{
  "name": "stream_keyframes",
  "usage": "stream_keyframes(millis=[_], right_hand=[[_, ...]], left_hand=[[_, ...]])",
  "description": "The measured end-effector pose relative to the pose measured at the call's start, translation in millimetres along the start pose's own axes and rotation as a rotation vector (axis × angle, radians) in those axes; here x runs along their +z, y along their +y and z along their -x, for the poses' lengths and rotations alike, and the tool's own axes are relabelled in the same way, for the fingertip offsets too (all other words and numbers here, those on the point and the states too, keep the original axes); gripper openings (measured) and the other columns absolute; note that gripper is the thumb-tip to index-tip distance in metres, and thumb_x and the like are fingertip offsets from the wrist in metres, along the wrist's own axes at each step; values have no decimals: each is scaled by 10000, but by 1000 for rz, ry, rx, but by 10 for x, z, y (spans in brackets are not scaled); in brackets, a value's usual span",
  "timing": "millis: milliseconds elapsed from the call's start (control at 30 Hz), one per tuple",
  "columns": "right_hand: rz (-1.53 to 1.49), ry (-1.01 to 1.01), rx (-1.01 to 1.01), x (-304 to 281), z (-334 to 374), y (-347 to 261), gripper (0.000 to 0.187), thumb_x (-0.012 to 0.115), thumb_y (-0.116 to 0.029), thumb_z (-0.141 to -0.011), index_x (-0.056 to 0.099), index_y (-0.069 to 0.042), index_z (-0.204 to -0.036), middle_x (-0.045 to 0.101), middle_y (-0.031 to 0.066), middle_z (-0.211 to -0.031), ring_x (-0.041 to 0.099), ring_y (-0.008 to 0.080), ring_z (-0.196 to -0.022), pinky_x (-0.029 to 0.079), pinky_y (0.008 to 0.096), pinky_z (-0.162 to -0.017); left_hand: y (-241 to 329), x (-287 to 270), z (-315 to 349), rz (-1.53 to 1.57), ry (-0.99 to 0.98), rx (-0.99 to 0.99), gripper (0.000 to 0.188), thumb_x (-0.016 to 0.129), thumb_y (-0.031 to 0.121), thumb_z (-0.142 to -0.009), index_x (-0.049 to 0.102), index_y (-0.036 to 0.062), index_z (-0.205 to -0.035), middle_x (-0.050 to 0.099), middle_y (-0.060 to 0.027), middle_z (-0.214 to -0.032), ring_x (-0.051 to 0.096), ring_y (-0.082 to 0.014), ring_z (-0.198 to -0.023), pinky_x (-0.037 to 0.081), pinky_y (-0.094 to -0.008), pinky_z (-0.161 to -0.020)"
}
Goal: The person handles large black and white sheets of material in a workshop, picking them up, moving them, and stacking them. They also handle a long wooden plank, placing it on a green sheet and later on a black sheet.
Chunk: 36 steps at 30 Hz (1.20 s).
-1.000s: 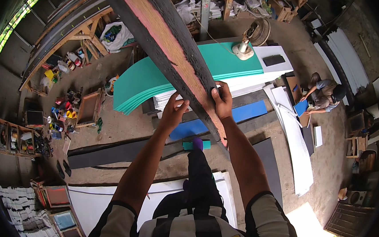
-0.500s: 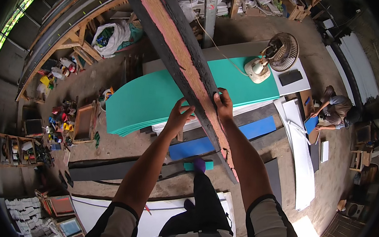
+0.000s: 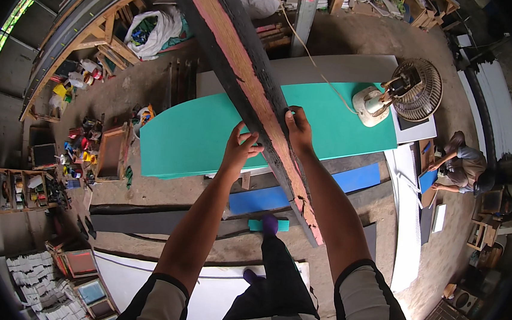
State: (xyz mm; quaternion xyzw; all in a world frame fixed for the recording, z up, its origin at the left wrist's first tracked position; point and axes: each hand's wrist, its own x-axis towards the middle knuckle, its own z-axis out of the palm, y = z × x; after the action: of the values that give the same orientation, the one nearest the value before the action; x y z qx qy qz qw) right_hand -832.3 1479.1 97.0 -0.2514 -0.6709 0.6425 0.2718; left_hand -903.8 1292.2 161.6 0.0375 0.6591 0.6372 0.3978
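- Left hand: fingers parted, by left edge of long dark plank; contact unclear.
- Right hand: thumb and fingers at plank's right edge; grip cannot be told.
- Plank: slanting between hands; brown-pink worn strip; probably stiff, rough, heavyish; best held by both long edges, above chipped lower end.
- Green sheet stack: beyond plank; floor off near-left edge offers room.
- Fan: stack's far-right corner; snag risk.

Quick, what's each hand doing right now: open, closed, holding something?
Left hand: loosely curled at the left edge of the beam; gripping or not cannot be told.
Right hand: at its right edge; grip also unclear.
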Motion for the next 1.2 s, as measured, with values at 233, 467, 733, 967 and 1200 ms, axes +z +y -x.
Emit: stream_keyframes(millis=[233, 467, 733, 967, 1200], right_hand=[[204, -11, -13, 20, -140, -73, 398, 590, -403, -1048, 598, -49, -1231, 657, 90, -886, 621, 191, -838, 499, 350, -775], [252, 26, -16, 25, -71, 35, 445, 606, -409, -1028, 628, -19, -1240, 701, 144, -927, 666, 243, -860, 516, 385, -775], [248, 66, -78, -18, 40, 145, 389, 638, -344, -1017, 642, -10, -1216, 692, 131, -949, 648, 233, -866, 511, 381, -799], [241, 56, -73, -56, 66, 120, 398, 635, -352, -1016, 643, -31, -1251, 715, 154, -974, 666, 255, -867, 518, 393, -800], [271, 44, -32, -55, 89, 124, 377, 636, -322, -1011, 650, -33, -1254, 728, 160, -1040, 678, 267, -907, 524, 392, -825]], left_hand=[[-101, -58, -241, 9, 51, -5, 849, 680, 344, -988, 178, 53, -1608, 496, -269, -1427, 730, -328, -990, 542, -473, -979], [-303, -75, -334, 0, 53, -29, 904, 690, 344, -981, 152, -70, -1579, 501, -283, -1409, 717, -326, -1015, 569, -433, -973], [-363, -39, -262, 1, 55, 9, 912, 711, 344, -971, 165, -87, -1561, 479, -305, -1413, 725, -313, -968, 587, -410, -947], [-382, -25, -232, -16, 46, 6, 906, 721, 369, -962, 200, -76, -1554, 481, -295, -1411, 734, -307, -945, 586, -414, -922], [-426, -34, -272, -3, 80, -12, 817, 714, 327, -971, 262, -48, -1539, 521, -263, -1354, 733, -257, -867, 587, -369, -828]])
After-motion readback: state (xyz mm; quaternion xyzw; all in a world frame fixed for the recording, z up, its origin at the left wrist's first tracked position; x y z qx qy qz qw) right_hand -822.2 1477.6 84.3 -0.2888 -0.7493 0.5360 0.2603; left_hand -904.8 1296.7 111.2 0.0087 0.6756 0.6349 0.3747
